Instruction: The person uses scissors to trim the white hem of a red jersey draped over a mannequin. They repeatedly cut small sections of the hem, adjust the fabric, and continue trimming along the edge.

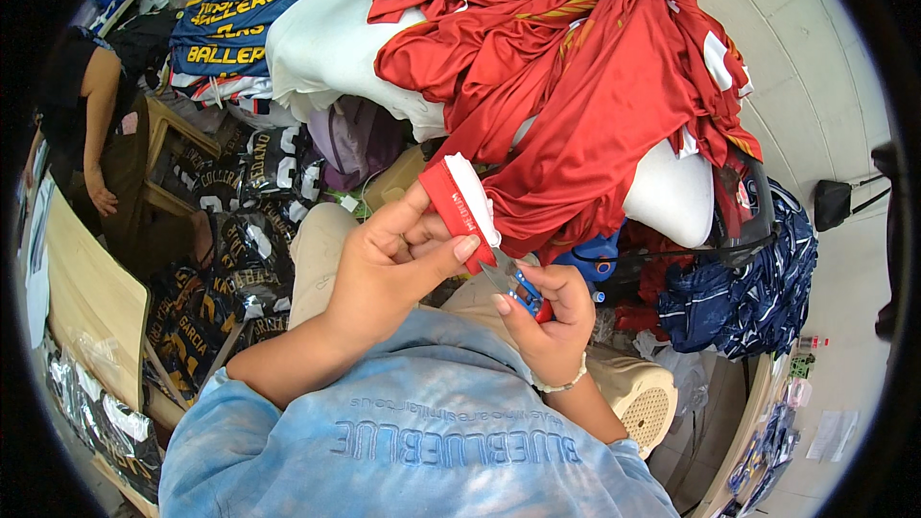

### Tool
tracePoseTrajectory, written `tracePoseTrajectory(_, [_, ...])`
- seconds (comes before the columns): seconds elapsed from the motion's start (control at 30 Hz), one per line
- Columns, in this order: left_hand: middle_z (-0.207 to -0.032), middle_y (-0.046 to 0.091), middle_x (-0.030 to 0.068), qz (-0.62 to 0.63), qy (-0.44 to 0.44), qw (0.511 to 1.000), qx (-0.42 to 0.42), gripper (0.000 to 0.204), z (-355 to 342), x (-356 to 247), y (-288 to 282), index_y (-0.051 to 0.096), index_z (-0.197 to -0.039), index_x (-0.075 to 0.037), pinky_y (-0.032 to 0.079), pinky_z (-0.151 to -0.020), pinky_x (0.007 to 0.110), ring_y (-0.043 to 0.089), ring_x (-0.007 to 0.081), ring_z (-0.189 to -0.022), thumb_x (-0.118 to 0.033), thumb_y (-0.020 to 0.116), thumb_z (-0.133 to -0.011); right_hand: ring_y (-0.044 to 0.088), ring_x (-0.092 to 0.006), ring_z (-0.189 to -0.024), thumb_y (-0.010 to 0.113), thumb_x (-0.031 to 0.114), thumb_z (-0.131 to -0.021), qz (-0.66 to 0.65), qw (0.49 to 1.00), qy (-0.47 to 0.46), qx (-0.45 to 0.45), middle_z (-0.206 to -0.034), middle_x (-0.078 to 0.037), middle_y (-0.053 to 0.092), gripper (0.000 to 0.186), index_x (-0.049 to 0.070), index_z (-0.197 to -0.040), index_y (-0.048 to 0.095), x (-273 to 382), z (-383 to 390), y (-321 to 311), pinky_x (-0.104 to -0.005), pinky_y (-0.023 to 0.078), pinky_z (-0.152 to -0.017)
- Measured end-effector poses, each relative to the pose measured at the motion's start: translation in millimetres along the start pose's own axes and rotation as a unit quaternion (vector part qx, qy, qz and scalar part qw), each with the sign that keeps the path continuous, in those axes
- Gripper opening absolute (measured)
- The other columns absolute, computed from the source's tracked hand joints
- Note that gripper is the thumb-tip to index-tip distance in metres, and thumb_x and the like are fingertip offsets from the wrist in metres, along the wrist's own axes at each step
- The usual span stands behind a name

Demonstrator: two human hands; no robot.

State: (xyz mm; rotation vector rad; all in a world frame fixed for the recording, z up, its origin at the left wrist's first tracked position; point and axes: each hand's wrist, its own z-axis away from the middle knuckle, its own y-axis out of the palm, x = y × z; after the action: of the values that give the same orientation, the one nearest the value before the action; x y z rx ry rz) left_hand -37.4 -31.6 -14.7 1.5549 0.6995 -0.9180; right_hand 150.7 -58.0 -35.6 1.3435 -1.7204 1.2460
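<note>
Pinched between the thumb and fingers of my left hand is a folded red fabric band with a white inner side and small pale print. My right hand is closed around small thread snips with blue and red handles. Their metal blades point up and left, meeting the lower end of the band; whether they grip a thread there is too small to tell. Just beyond both hands hang glossy red garments, heaped over a white padded support. I cannot tell whether the band is joined to them.
At the far left lies a navy and yellow jersey. Several plastic-wrapped dark jerseys are piled below it. Another person's arm shows at the left edge. Navy patterned fabric sits right, above a cream plastic stool.
</note>
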Motion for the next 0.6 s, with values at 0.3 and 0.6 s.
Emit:
tracePoseTrajectory(0.3, [-0.109,0.064,0.0079,0.010,0.023,1.000,-0.002,0.051,0.0,4.0,0.8,0.039,-0.138,0.002,0.050,-0.082,0.025,0.061,0.0106,-0.098,0.002,0.058,-0.090,0.062,-0.0123,-0.073,0.083,0.009,-0.070,0.033,0.998,-0.052,-0.005,-0.087,-0.009,0.064,0.040,0.000,-0.102,0.061,4.2,-7.5,2.9,-0.0239,0.048,-0.066])
tracePoseTrajectory(0.6, [-0.114,0.063,0.0075,0.008,0.004,1.000,0.009,0.052,5.1,5.0,3.0,0.038,-0.138,0.003,0.046,-0.089,0.024,0.059,0.0109,-0.104,0.004,0.057,-0.090,0.063,-0.0134,-0.072,0.083,0.010,-0.070,0.042,0.997,-0.064,-0.002,-0.085,-0.010,0.065,0.038,0.000,-0.100,0.061,7.0,-11.7,3.2,-0.0247,0.049,-0.065])
